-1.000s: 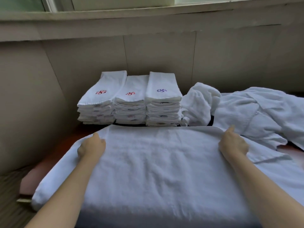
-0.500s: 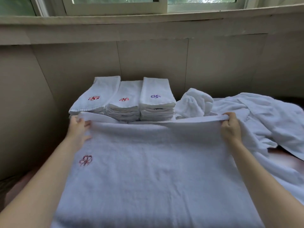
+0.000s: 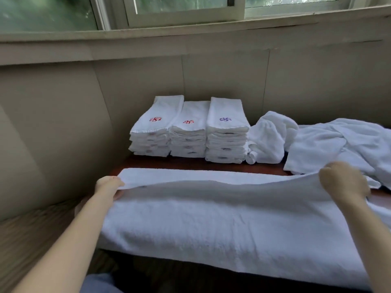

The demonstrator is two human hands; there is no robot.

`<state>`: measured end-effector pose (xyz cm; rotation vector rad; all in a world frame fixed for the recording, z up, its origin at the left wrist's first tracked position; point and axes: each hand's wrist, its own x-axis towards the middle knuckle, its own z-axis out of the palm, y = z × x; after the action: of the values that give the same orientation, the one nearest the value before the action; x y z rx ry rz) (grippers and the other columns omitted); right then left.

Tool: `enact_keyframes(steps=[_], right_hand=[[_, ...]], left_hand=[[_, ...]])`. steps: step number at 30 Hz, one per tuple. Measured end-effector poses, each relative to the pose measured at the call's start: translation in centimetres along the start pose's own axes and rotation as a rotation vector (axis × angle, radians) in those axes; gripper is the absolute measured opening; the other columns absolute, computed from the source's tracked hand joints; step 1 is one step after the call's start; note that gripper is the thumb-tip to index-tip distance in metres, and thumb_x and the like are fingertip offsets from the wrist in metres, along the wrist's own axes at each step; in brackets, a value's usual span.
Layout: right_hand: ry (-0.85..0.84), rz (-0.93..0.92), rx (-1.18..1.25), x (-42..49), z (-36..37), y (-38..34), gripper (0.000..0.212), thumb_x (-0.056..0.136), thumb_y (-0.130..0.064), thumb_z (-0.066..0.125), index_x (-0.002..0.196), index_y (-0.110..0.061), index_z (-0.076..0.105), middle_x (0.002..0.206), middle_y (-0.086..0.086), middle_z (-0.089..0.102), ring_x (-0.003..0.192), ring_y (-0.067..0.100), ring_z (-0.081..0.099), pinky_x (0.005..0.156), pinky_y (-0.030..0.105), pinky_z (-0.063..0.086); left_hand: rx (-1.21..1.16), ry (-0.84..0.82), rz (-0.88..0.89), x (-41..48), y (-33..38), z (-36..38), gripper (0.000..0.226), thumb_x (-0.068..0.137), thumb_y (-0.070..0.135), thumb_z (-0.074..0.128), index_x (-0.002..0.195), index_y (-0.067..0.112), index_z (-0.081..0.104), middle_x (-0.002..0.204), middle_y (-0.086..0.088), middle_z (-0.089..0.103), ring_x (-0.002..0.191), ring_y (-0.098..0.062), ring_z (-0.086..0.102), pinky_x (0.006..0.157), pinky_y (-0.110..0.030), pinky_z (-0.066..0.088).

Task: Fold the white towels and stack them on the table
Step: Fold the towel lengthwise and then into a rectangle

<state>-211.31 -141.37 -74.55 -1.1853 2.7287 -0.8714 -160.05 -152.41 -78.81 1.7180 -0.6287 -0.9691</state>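
A large white towel (image 3: 222,225) lies across the front of the dark red table (image 3: 190,164), its near part hanging over the edge. My left hand (image 3: 110,185) pinches its upper layer at the left corner and my right hand (image 3: 342,180) grips the same layer at the right corner, holding that edge slightly raised above a lower layer that shows beyond it. Three stacks of folded white towels (image 3: 188,132) with red and blue embroidered marks stand side by side at the back by the wall.
A loose heap of unfolded white towels (image 3: 330,144) covers the table's right side, reaching up to my right hand. A tiled wall and a window sill rise right behind the stacks. Wooden floor shows at the left below the table.
Both hands lifted the towel's far edge, then brought it down toward me, folding the towel over itself. The embroidered mark seen half a second ago is now hidden.
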Motion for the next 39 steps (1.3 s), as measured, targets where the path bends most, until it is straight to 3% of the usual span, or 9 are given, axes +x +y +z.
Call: enact_keyframes(steps=[2,8,12,16,19,28,33,35,39], right_hand=[[-0.195,0.116,-0.056,0.0,-0.4,0.6,0.024,0.089,-0.009,0.046,0.105,-0.002,0.062,0.116,0.025,0.058,0.102,0.04,0.054,0.089,0.045,0.041],[-0.416,0.348,0.689,-2.1,-0.3,1.8,0.013,0.095,-0.007,0.047,0.095,-0.011,0.059,0.089,0.007,0.049,0.065,0.027,0.049,0.057,0.033,0.041],[-0.418,0.543,1.216,-2.5,-0.3,2.2,0.006,0.091,-0.017,0.057,0.09,-0.022,0.056,0.092,0.004,0.049,0.091,0.023,0.053,0.068,0.032,0.047],[-0.412,0.786,1.661,-1.9,-0.7,2.5,0.036,0.094,-0.018,0.053,0.13,-0.019,0.054,0.113,0.003,0.059,0.104,0.015,0.06,0.097,0.026,0.045],[-0.367,0.81,1.737,-1.6,-1.0,3.0,0.029,0.099,-0.017,0.042,0.127,-0.014,0.051,0.111,0.001,0.058,0.109,0.015,0.057,0.099,0.025,0.043],[-0.135,0.896,2.005,-0.4,-2.6,5.1,0.014,0.087,-0.006,0.035,0.077,-0.011,0.043,0.081,0.005,0.045,0.061,0.017,0.046,0.049,0.022,0.043],[-0.465,0.807,1.839,0.2,-2.9,7.2,0.015,0.093,-0.033,0.051,0.096,-0.018,0.054,0.102,0.0,0.06,0.084,0.023,0.059,0.081,0.029,0.052],[-0.54,0.773,1.737,0.6,-3.0,7.8,0.024,0.091,-0.036,0.056,0.087,-0.013,0.058,0.082,-0.002,0.062,0.068,0.02,0.06,0.058,0.024,0.053],[-0.189,0.572,1.306,3.0,-2.6,9.4,0.01,0.089,-0.023,0.063,0.091,-0.013,0.065,0.082,0.002,0.059,0.074,0.018,0.054,0.071,0.03,0.048]], left_hand=[[0.202,-0.011,0.119,0.1,-0.8,-0.9,0.024,0.087,-0.006,0.056,0.105,0.009,0.059,0.097,-0.014,0.058,0.069,-0.026,0.055,0.069,-0.035,0.052],[0.68,0.136,0.513,-1.2,-2.0,-1.1,0.032,0.093,0.003,0.041,0.118,0.01,0.058,0.117,-0.015,0.059,0.092,-0.031,0.053,0.07,-0.034,0.044],[1.19,0.261,0.501,-3.3,-1.8,0.3,0.034,0.096,0.011,0.041,0.127,0.016,0.053,0.128,-0.011,0.047,0.117,-0.031,0.043,0.093,-0.039,0.038],[1.39,0.185,0.569,-5.5,-1.1,3.9,0.032,0.096,0.018,0.037,0.123,0.021,0.056,0.132,-0.007,0.042,0.124,-0.028,0.036,0.103,-0.04,0.029],[1.352,-0.076,0.713,-8.3,-0.9,9.0,0.037,0.099,0.032,0.03,0.124,0.023,0.056,0.132,-0.008,0.044,0.123,-0.03,0.039,0.101,-0.042,0.031],[1.106,-0.578,1.009,-19.8,-3.9,23.4,0.037,0.098,0.041,0.036,0.126,0.026,0.054,0.136,-0.002,0.044,0.128,-0.024,0.037,0.103,-0.039,0.032],[1.178,-0.679,1.041,-22.0,-5.1,27.4,0.044,0.095,0.042,0.038,0.136,0.028,0.041,0.146,0.002,0.034,0.135,-0.021,0.029,0.11,-0.045,0.023],[1.171,-0.723,1.055,-22.7,-5.2,28.6,0.046,0.096,0.043,0.036,0.139,0.028,0.038,0.148,0.003,0.032,0.138,-0.019,0.026,0.113,-0.048,0.018],[1.181,-0.772,1.056,-23.4,-5.5,30.4,0.053,0.099,0.048,0.028,0.148,0.028,0.024,0.159,0.0,0.012,0.147,-0.017,0.008,0.118,-0.049,0.005]])
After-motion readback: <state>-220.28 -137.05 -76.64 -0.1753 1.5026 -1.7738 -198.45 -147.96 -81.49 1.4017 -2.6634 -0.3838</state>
